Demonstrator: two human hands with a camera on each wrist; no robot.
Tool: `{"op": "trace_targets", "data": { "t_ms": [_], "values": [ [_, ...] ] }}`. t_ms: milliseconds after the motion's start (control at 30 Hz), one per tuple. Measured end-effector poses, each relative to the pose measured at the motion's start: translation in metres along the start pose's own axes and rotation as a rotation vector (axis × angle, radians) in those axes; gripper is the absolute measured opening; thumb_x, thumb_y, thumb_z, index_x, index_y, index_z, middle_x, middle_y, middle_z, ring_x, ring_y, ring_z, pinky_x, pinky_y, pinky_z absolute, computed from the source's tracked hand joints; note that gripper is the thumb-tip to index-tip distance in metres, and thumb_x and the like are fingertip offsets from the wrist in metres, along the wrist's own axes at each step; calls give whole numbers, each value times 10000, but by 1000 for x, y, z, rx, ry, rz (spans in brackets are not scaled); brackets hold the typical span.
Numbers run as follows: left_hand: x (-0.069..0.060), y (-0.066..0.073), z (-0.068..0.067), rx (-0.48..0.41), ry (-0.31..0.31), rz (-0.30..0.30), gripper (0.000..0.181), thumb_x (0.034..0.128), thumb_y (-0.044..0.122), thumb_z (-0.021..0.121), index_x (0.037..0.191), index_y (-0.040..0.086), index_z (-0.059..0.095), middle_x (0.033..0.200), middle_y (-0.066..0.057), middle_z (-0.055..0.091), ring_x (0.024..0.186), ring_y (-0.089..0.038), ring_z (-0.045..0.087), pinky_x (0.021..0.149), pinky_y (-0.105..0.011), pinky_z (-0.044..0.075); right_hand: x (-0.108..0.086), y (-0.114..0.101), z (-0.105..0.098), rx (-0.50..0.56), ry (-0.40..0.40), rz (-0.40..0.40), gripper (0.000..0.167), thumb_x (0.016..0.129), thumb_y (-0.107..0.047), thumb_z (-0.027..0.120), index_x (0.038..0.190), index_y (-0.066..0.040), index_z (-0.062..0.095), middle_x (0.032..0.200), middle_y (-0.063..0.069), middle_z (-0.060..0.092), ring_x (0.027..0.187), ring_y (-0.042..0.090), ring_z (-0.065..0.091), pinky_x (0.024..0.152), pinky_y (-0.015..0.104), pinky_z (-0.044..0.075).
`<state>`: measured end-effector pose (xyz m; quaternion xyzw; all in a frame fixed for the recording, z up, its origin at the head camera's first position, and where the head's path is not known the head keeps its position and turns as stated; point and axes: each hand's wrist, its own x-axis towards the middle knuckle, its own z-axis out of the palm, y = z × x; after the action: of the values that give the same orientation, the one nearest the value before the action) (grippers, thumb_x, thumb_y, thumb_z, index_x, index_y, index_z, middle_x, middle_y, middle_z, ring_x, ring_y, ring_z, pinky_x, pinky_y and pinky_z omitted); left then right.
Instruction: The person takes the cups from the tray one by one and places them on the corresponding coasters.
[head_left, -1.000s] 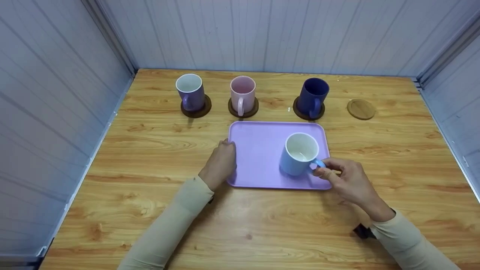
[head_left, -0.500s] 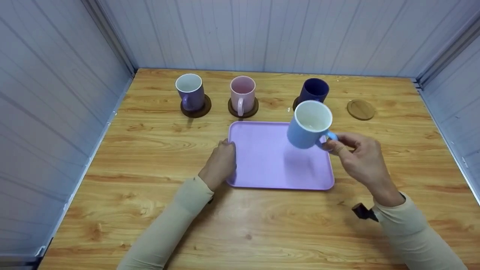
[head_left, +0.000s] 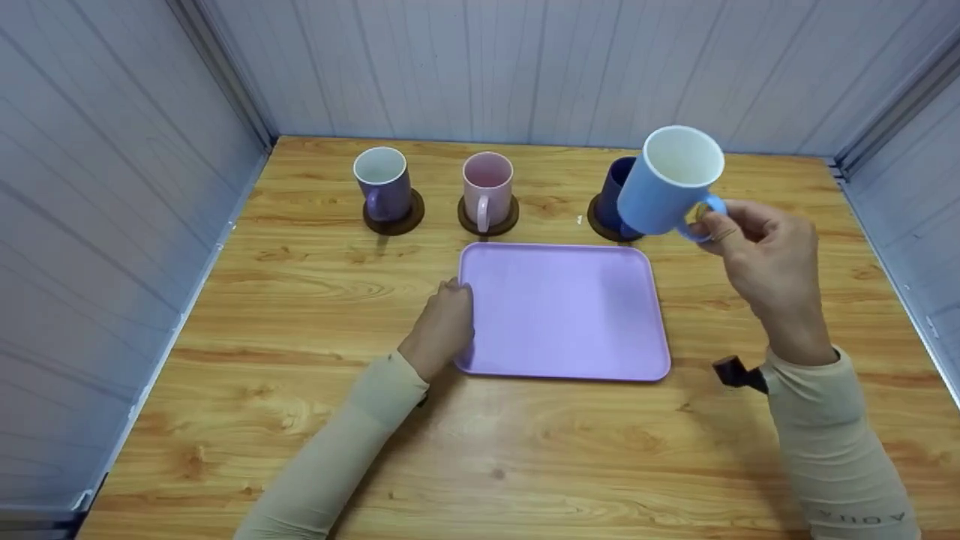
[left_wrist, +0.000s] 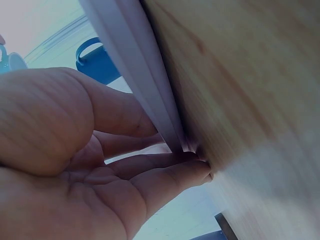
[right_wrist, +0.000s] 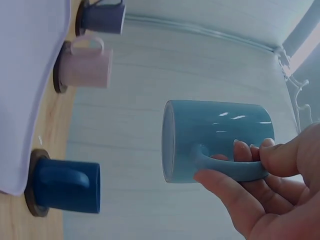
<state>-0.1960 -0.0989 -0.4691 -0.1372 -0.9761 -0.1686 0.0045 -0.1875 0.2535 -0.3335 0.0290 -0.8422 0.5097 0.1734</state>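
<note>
My right hand [head_left: 780, 262] pinches the handle of a light blue mug [head_left: 664, 187], white inside, lifted well above the table and slightly tilted. In the right wrist view the thumb and fingers close around that mug's [right_wrist: 220, 125] handle. The mug partly covers a dark blue mug [head_left: 611, 191] standing on a dark coaster behind it. My left hand [head_left: 441, 326] grips the left edge of a lilac tray [head_left: 555, 315] lying on the table. The left wrist view has the thumb on one side of the tray's rim [left_wrist: 135, 65] and fingers on the other.
At the back, a purple mug [head_left: 386, 191] and a pink mug [head_left: 487, 191] stand upright on dark round coasters. Ribbed pale walls [head_left: 495, 67] enclose the wooden table [head_left: 555, 465] at the back and sides.
The light blue mug has risen off the tray and moved back and right in my right hand. It now hides the light wooden coaster at the back right. My left hand stays put.
</note>
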Motion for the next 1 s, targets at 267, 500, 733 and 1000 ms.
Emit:
{"op": "trace_targets", "data": {
  "t_ms": [267,500,733,1000],
  "values": [
    [1,2,-1,-6,-26,-32,158,952,-66,548,1062,-129,643,994,-281,664,894,-393,704,751,-497,616,26,12,-9,74,159,-1,274,944,-155,745,1131,45,759,857,45,757,817,141,750,760,239,602],
    [2,2,-2,-15,-46,-48,177,944,-67,553,1085,-124,643,1031,-288,657,921,-397,696,795,-505,611,42,25,-18,208,256,73,234,905,-128,780,1068,41,778,825,59,750,804,155,745,738,232,602],
    [2,1,-3,0,-26,-23,169,934,-73,564,1072,-138,638,1005,-287,658,910,-406,706,790,-494,616,57,50,-24,181,331,153,225,930,-86,750,1081,81,760,801,14,742,783,122,732,716,207,598],
    [0,1,-2,18,12,23,108,931,-70,574,983,-129,648,985,-295,678,924,-433,714,798,-517,613,71,102,-30,9,363,274,253,970,-166,719,1140,14,766,757,-128,721,727,51,709,677,144,573]
  ]
}}
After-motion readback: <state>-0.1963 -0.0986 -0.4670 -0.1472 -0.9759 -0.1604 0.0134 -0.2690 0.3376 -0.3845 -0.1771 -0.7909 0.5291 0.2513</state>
